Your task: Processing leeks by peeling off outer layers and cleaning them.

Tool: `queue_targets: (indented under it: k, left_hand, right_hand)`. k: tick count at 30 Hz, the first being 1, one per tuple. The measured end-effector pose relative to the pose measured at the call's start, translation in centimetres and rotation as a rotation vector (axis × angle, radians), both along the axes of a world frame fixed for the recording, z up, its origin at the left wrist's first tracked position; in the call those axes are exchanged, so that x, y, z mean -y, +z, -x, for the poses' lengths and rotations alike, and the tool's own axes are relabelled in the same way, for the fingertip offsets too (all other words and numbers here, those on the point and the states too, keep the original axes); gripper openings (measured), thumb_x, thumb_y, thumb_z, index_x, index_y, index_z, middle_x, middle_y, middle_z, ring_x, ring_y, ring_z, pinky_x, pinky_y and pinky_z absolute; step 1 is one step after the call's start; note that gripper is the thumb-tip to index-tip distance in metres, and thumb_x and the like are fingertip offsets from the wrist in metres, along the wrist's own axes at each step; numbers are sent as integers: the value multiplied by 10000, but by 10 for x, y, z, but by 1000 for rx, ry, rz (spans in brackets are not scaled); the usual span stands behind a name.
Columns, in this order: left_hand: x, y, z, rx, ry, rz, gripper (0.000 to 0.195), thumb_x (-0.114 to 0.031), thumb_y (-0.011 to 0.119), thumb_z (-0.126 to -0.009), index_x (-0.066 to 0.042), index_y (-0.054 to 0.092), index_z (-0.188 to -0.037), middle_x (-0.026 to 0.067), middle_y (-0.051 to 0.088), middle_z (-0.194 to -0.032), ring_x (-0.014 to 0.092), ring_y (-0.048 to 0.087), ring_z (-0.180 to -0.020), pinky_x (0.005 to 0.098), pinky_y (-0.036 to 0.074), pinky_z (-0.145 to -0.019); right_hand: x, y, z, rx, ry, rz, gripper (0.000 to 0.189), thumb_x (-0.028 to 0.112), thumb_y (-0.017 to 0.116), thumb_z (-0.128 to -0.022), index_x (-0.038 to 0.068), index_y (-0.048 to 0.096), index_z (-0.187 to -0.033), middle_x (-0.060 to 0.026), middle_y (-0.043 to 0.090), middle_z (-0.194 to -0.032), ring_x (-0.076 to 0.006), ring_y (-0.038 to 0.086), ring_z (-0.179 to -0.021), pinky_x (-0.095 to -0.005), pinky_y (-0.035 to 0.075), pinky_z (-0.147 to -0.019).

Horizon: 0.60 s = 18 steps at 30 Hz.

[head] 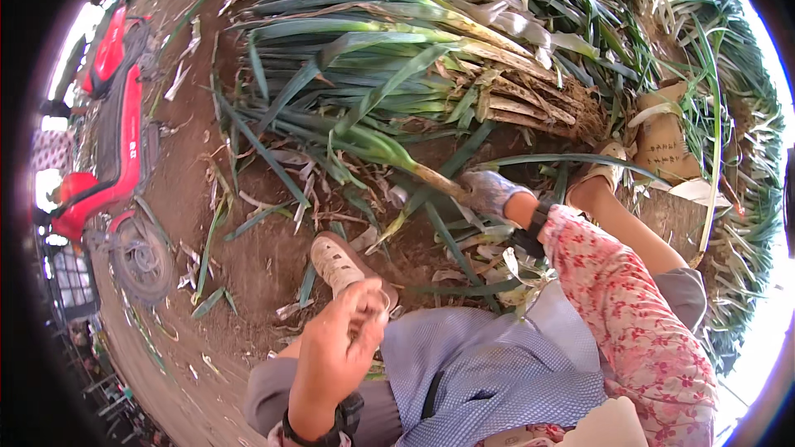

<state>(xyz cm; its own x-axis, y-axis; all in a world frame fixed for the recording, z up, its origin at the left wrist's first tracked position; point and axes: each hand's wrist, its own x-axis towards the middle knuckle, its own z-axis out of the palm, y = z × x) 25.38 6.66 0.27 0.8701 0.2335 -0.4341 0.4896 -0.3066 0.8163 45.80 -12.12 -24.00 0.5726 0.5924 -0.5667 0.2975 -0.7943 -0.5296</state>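
My right hand point(494, 194), in a grey-blue work glove, is shut on the root end of a large green onion stalk point(435, 179). The stalk's green leaves stretch up and left, over the edge of a heap of large green onions point(385, 84). That heap lies on the soil with its brown roots to the right. My left hand point(338, 344) is bare and held above my lap, near a light woven shoe point(335, 261). Its fingers are curled and blurred, and whether anything small sits between them cannot be made out.
A cardboard piece point(664, 136) bearing writing lies beside my other shoe point(605, 164). More green onions point(739, 74) line the right side. Loose leaves and peelings litter the soil point(261, 273). A red scooter point(127, 130) stands at the left, and a blue-grey apron point(490, 366) covers my lap.
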Motion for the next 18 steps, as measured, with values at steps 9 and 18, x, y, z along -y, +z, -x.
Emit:
queue_targets:
  k: [9,18]
  left_hand:
    - [-17,-39,-3,128,608,514,425,-281,597,-844,-25,467,-1157,92,563,-978,178,574,-827,274,483,-676]
    - [-9,-14,-8,181,687,1022,297,-260,629,-822,-59,542,-1022,72,572,-911,216,563,-785,387,474,-735]
  right_hand:
    - [7,206,110,-443,-122,-619,237,205,576,-815,-4,540,-920,-43,553,-731,-97,496,-690,-265,430,-615]
    - [27,229,156,194,329,-894,224,102,651,-719,4,527,-877,-150,530,-805,-340,552,-720,-378,455,-584]
